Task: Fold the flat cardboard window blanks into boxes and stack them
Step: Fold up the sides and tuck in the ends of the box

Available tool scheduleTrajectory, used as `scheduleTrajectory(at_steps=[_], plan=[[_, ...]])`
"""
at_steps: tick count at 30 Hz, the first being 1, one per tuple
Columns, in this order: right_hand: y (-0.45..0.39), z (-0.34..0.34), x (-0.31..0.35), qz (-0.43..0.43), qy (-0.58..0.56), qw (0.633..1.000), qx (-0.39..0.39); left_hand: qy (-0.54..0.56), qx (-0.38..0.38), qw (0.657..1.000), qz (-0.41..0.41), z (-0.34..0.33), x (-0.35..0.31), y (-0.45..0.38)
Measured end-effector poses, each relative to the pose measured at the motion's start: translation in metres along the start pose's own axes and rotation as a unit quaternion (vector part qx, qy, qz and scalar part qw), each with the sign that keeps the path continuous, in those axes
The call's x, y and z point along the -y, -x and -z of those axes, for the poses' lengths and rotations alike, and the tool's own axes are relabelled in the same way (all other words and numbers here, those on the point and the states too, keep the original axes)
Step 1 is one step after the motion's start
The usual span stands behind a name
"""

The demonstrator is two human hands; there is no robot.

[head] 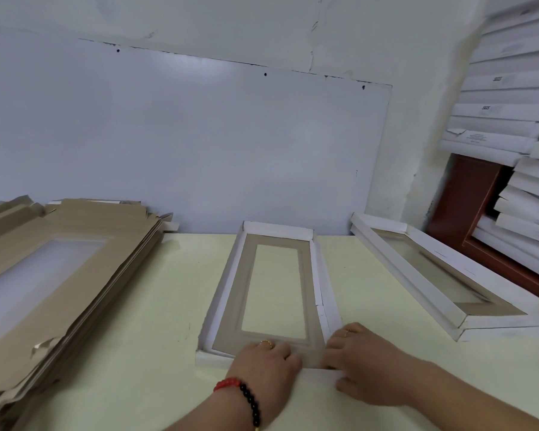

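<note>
I see a pale yellow table [122,306] running up to a grey-white wall board [184,135]. Up the right side a tall stack of white boxes [507,98] leans out over a red-brown panel [467,206]. On the left of the table lies a thick pile of brown flat blanks [63,259], each with a window cut in it, fanned and ragged at the edges. On the right, well apart from my work, sit finished boxes [442,275] with white walls and a clear window, one on top of another as far as I can tell.

In the middle of the table is the box being folded [274,290]: brown inside face up, a long window in the centre, white side walls folded up along both long sides and the far end, with a split showing in the right wall.

My left hand [268,365], ring on one finger and a red and black bead bracelet [243,396] at the wrist, lies flat on the near brown edge, fingers straight and pressing. My right hand [364,362] bends over the near right corner, fingers on the brown face, thumb under the white near flap, pinching it.
</note>
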State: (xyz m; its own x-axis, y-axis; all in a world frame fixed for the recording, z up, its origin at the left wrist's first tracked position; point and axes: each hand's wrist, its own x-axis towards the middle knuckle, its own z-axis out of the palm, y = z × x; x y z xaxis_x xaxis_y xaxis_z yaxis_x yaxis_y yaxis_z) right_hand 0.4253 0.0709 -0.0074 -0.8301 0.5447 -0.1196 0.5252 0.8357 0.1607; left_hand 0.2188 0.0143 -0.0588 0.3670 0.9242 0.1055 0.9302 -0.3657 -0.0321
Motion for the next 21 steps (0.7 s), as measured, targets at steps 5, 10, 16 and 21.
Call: scheduleTrajectory(at_steps=[5,10,16,21], plan=[[-0.014,-0.001,-0.040,-0.015,0.095,0.994,0.057,0.022,-0.014,1.000,0.005,0.000,0.008,0.002],[-0.048,-0.013,-0.061,-0.086,0.192,0.975,0.073,0.028,-0.013,0.999,0.014,0.001,0.006,0.000],[-0.067,-0.014,-0.060,-0.095,0.186,0.977,0.030,0.031,-0.014,0.999,0.030,-0.001,0.003,0.001],[-0.049,-0.001,-0.044,0.016,0.142,0.989,0.039,0.037,-0.024,0.998,0.034,-0.005,0.003,0.002]])
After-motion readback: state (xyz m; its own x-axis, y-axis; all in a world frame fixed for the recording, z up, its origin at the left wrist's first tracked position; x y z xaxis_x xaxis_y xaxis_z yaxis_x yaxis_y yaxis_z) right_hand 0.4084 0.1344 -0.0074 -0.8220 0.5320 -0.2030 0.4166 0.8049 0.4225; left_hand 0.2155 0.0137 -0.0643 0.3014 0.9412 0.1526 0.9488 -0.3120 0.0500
